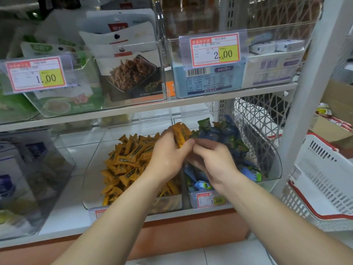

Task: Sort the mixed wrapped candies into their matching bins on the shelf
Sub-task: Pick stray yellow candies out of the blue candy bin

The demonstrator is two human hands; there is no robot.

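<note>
**Orange candies in left grip, over the two bins**

We see a few orange candies [181, 133] clamped in the left grip [168, 153], fingers curled round them. They are held up above the divide btwn the two clear bins on the lower shelf [63, 217].

The right grip [214, 162] sits just beside it, knuckles up, fingertips touching the left thumb. Its fingers are curled, but we can't tell whether they hold anything.

Left bin [91, 169] holds the orange pile [129, 161], all same wrapper. Right bin [276, 165] holds blue candies [219, 133], w/ some green-ended wrappers among them. The right grip hangs over this one. A price tag [212, 200] reading 1.00 sits on its front.

Upper shelf [133, 111]: clear bins w/ a 2.00 tag [214, 49] at right, a 1.00 tag [35, 74] at left, and a snack pouch [129, 73] btwn them.

Far right, beside the shelf post, is a white basket [324, 178] w/ a red rim.
</note>
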